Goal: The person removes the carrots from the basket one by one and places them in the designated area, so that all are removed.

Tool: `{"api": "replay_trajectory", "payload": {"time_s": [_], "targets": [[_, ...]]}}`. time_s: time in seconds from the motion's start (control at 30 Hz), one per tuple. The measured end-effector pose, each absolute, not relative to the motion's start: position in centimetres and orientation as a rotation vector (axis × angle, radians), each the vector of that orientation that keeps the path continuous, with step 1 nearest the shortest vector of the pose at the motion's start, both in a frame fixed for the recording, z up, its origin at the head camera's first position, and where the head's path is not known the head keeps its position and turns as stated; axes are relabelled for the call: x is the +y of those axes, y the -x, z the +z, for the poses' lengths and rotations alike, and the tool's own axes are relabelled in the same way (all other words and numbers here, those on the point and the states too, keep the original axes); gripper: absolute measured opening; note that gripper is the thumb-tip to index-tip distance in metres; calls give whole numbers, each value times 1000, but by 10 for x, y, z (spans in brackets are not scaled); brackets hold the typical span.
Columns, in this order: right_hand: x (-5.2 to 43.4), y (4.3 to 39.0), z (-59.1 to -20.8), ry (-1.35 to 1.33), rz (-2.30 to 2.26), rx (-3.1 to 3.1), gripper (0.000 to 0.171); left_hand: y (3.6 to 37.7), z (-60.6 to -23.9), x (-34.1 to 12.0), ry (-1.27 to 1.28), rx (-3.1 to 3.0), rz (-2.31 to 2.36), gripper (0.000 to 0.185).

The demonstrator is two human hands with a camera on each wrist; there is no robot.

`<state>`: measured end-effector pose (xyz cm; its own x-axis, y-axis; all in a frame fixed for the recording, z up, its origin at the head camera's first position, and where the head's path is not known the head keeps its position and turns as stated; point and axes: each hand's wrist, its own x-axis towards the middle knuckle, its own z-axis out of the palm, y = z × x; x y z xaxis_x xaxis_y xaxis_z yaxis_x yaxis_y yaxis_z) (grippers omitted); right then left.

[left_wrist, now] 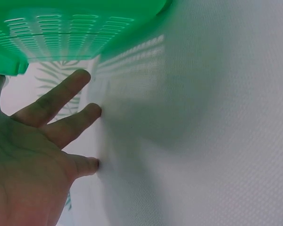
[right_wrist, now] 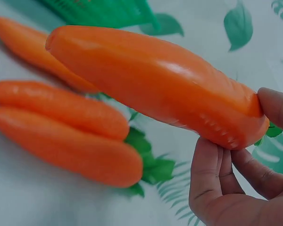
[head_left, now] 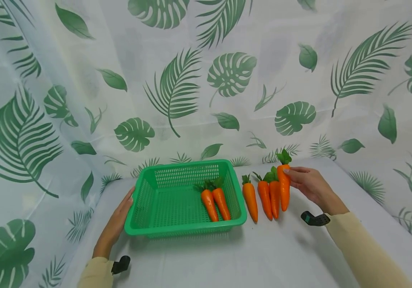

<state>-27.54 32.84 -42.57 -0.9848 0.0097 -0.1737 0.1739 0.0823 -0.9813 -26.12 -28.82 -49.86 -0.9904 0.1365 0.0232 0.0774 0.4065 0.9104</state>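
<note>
My right hand (head_left: 308,183) pinches a carrot (head_left: 284,190) near its leafy top between thumb and fingers. In the right wrist view this carrot (right_wrist: 155,80) is held up, tip pointing left, over the other carrots. Three more carrots lie on the table, one (head_left: 251,200) close along the basket's right side and two (head_left: 265,199) side by side nearer my right hand. At the left side of the green basket (head_left: 188,230), my left hand (head_left: 119,214) touches the rim. Its fingers (left_wrist: 75,125) are spread and straight in the left wrist view. Two carrots (head_left: 209,204) lie inside the basket, toward its right.
A white cloth (head_left: 191,264) covers the table under the basket and carrots. Behind and at both sides hangs a white curtain (head_left: 191,148) printed with green leaves. A black wrist strap (head_left: 315,219) is on the right arm, another (head_left: 121,265) on the left.
</note>
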Motion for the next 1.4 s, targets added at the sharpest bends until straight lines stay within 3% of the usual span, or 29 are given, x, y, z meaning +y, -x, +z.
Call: {"api": "replay_trajectory", "payload": {"time_s": [0.9, 1.4], "targets": [[368, 279, -473, -475, -1935, 2229, 85, 258, -499, -286, -207, 2592, 1683, 63], [365, 290, -485, -463, -1764, 2309, 74, 262, -502, -288, -188, 2587, 1675, 63]]}}
